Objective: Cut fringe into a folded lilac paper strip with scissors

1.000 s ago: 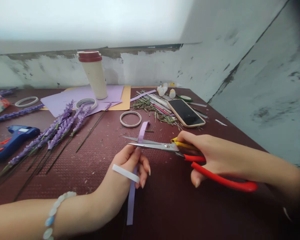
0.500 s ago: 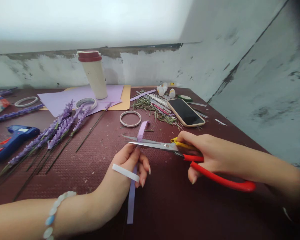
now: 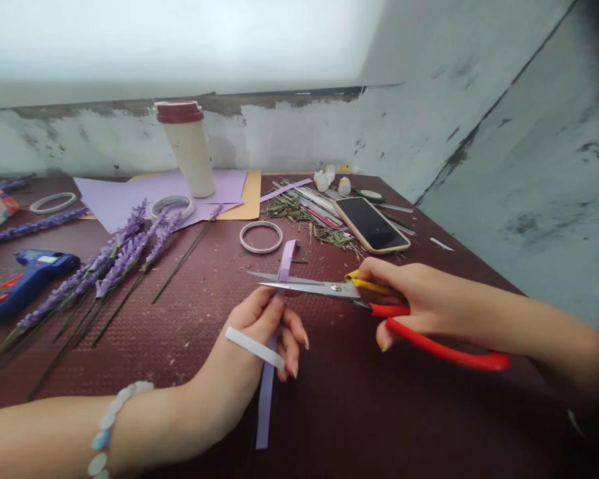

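Between thumb and forefinger, my left hand (image 3: 264, 326) pinches a long purple paper strip (image 3: 265, 412). Its upper end, finely fringed and curled over, stands above the fingertips; its plain lower end hangs below the hand. A white strip (image 3: 254, 348) lies across the back of the same hand near the thumb. My right hand (image 3: 404, 293) is wrapped round the red and yellow handles of a pair of scissors (image 3: 324, 288). The blades point left, just above the left fingertips, one on either side of the purple strip and slightly apart.
Purple flower stems (image 3: 124, 259) lie at the left by a blue glue gun (image 3: 34, 279). A lidded cup (image 3: 190, 153) stands on purple paper (image 3: 110, 193). Behind the hands are a tape roll (image 3: 261, 237), a phone (image 3: 372, 225) and a heap of cut stems (image 3: 309, 206).
Both hands have shifted very slightly to the right with the strip and scissors. The left hand's free fingers have spread a little. The grips stay the same.
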`<state>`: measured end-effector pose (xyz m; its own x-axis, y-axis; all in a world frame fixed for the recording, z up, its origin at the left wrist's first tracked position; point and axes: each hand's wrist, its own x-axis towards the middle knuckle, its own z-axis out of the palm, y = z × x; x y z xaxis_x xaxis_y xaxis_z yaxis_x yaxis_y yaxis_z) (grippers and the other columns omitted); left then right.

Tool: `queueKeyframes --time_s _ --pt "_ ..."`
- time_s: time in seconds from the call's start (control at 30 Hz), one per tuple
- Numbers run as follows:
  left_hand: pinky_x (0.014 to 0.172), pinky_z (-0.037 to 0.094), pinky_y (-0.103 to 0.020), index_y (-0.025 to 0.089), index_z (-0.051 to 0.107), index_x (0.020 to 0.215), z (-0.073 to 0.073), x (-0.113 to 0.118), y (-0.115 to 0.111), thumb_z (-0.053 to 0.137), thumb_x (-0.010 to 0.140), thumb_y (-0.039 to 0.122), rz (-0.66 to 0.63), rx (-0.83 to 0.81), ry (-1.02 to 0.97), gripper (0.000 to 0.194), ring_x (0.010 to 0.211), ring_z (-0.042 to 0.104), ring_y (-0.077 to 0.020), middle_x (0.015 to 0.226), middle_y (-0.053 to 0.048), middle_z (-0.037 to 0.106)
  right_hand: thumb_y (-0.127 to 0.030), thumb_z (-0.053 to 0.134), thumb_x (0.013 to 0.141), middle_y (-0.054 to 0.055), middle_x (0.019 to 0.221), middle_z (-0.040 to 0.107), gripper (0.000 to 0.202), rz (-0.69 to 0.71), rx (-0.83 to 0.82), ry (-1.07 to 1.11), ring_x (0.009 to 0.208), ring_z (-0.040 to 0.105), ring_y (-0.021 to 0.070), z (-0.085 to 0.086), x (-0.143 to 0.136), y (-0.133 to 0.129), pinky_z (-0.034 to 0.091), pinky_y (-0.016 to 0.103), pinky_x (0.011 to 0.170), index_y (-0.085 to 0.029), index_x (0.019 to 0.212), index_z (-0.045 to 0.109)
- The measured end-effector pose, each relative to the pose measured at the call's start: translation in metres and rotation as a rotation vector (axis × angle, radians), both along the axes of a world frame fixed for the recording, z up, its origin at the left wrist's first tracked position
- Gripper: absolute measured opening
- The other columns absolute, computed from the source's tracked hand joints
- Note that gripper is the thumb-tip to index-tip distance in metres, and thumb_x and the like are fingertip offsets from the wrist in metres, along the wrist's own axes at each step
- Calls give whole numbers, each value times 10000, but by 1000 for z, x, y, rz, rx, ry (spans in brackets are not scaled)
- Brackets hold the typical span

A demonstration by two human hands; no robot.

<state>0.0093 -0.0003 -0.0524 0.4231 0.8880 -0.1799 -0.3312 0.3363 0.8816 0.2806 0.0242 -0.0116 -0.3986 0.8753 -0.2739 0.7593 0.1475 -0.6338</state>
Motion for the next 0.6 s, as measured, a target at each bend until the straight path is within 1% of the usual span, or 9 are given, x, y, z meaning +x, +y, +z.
queueKeyframes --time_s 0.03,0.1,0.17,0.23,0.3,0.37,0.47,0.53,0.6 --pt "335 357 -173 226 593 765 -1 1 1 911 880 572 -22 12 -32 484 335 489 -76 561 55 640 -572 955 692 -34 839 702 536 1 4 -2 777 659 276 0 1 0 549 374 671 -313 933 552" --pt "350 378 -168 222 587 771 -1 1 1 889 919 550 -41 0 -17 469 347 507 -73 586 46 656 -586 952 704 -37 854 713 532 -7 17 -5 790 667 268 -1 3 1 541 353 680 -309 955 573" --pt "387 421 -165 212 596 787 1 0 -1 866 962 498 -31 -24 9 430 382 545 -70 638 30 693 -595 948 712 -39 861 723 527 -20 25 -7 797 675 263 -2 4 1 536 338 683 -307 960 584" --pt "408 447 -166 204 609 795 3 -1 -2 862 972 472 -20 -39 16 409 399 567 -70 666 24 710 -584 944 708 -37 865 732 518 -24 25 0 801 682 264 -3 5 1 543 338 684 -304 947 581" --pt "398 448 -169 205 610 793 2 -2 -1 883 946 489 -38 -41 10 422 398 581 -78 660 28 706 -545 930 716 -30 877 741 481 -14 13 9 808 690 269 -3 5 2 557 348 689 -303 941 580" --pt "366 418 -170 218 590 780 -1 -1 1 922 890 526 -55 -33 -16 466 377 578 -87 635 37 690 -505 923 710 -30 874 737 460 -12 4 11 800 690 272 -3 4 2 566 358 682 -304 946 583" --pt "348 385 -164 224 590 800 -3 0 3 957 838 515 -13 -25 -36 470 360 560 -84 614 45 690 -502 941 683 -47 830 702 501 -31 7 -14 768 672 272 0 1 1 556 364 657 -315 978 582" --pt "376 400 -157 219 607 827 -1 0 0 937 866 454 34 -28 -5 407 376 557 -75 612 49 696 -508 962 657 -59 797 677 549 -42 12 -32 744 657 272 4 -2 -1 544 365 641 -323 995 571" --pt "423 427 -150 212 615 836 4 -1 -3 877 927 386 63 -24 47 327 402 557 -67 592 54 682 -493 978 634 -64 771 663 579 -44 4 -51 723 648 270 7 -4 -3 535 365 628 -326 1006 566"
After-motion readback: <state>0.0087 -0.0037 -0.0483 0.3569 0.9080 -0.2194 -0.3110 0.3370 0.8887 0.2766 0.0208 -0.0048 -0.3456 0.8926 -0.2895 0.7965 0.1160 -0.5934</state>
